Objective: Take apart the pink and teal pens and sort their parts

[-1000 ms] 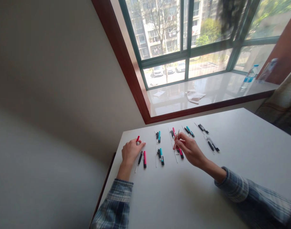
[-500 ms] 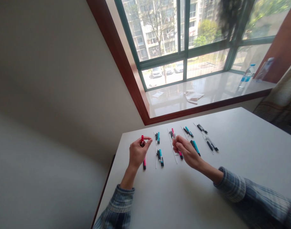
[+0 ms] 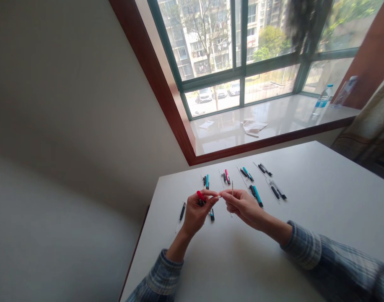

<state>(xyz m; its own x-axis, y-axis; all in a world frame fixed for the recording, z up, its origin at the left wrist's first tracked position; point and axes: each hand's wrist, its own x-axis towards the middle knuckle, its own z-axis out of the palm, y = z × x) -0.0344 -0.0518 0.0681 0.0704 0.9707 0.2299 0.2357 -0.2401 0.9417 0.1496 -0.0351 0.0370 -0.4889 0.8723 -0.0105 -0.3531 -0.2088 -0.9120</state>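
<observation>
My left hand (image 3: 195, 214) is closed around a red and black pen barrel (image 3: 200, 195), whose red end sticks up above the fingers. Its fingertips meet those of my right hand (image 3: 245, 206) at a small pale piece (image 3: 219, 196), too small to name. A thin, metallic-looking pen part (image 3: 232, 187) stands upright from my closed right hand. Under and beside my hands lie pen parts: a black piece (image 3: 182, 212) at the left, a teal barrel (image 3: 207, 181) behind my left hand, and another teal barrel (image 3: 258, 195) near my right wrist.
Farther back on the white table (image 3: 192, 277) are a red barrel (image 3: 227, 176), black pieces (image 3: 266, 169) and thin white refills (image 3: 257, 167). Beyond the table, the window sill holds a crumpled cloth (image 3: 254, 126) and a water bottle (image 3: 323, 101). A wall (image 3: 85, 147) borders the left.
My left hand has moved right with the red and black pen barrel, so both hands' fingertips now meet. A black piece at the left is uncovered.
</observation>
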